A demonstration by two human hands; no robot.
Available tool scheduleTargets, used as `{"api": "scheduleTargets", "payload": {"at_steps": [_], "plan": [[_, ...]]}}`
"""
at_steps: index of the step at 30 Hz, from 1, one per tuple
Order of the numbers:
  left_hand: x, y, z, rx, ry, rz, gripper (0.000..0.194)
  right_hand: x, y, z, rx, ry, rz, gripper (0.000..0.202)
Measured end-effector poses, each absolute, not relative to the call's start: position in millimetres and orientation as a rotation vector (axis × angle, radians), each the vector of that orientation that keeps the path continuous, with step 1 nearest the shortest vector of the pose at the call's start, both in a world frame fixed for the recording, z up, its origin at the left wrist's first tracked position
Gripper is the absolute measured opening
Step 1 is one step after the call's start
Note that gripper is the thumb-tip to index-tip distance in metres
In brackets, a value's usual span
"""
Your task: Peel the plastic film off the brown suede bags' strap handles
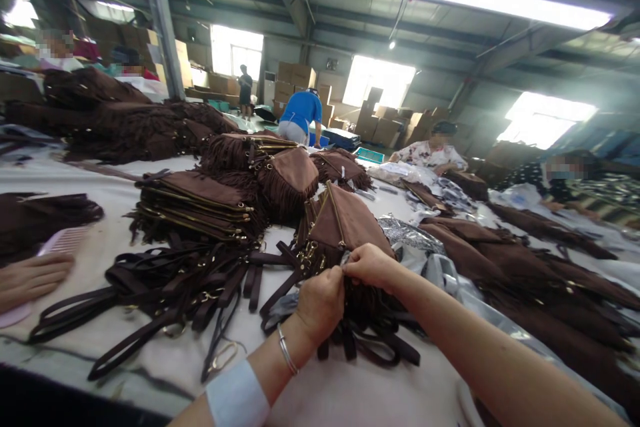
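Note:
My left hand (321,300), with a silver bangle at the wrist, is closed in a pinch. Touching it at the fingertips is my right hand (373,267), also closed. What they pinch between them is too small to make out. Both hands are over the front edge of a stack of brown fringed bags (350,217) with gold zippers and clasps. Dark straps (383,341) hang out below the hands onto the white table (345,393). Some grey plastic (283,307) lies just left of my left hand.
Stacked bags (195,203) and a tangle of straps (165,287) lie to the left. Another person's hand (33,280) rests by a pink comb (65,241). Brown bags (530,280) and clear plastic cover the right side. Several people are farther back.

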State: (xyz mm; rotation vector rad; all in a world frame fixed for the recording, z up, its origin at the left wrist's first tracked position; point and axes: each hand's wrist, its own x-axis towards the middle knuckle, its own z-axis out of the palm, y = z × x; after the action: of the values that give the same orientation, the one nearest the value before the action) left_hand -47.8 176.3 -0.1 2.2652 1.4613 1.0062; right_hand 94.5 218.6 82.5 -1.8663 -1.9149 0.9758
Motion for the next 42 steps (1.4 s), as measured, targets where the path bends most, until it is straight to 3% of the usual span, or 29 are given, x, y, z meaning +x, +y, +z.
{"api": "scheduleTargets", "payload": {"at_steps": [5,12,22,27,32,35,38,42], "plan": [[-48.4,175.2,10.2,2.108,1.47,1.082,0.025,100.3,196.1,72.9,-1.735,-1.621,1.166,0.013],[-38.5,174.3,12.1,1.656,1.292,1.193,0.02,100.3,170.8,44.7,-1.656,-1.358,0.995,0.014],[-50.3,175.8,19.1,0.634,0.742,0.775,0.008,98.3,171.7,22.2,-1.594,-1.325,0.977,0.019],[-53.3,171.8,19.9,0.329,0.699,0.641,0.007,93.9,172.0,20.2,-1.626,-1.355,0.977,0.016],[-41.8,158.4,15.6,0.531,0.858,0.709,0.024,96.4,170.9,16.5,-1.708,-1.396,1.01,0.011],[-34.2,148.5,9.1,0.777,0.953,0.844,0.035,100.1,159.6,14.0,-1.612,-1.328,1.053,0.027],[-32.7,138.0,4.5,1.146,1.071,0.955,0.035,103.6,143.9,12.0,-1.424,-1.152,1.293,0.04],[-37.7,132.1,3.5,1.667,1.037,1.023,0.03,110.1,131.6,12.7,-1.346,-1.01,1.395,0.041]]}}
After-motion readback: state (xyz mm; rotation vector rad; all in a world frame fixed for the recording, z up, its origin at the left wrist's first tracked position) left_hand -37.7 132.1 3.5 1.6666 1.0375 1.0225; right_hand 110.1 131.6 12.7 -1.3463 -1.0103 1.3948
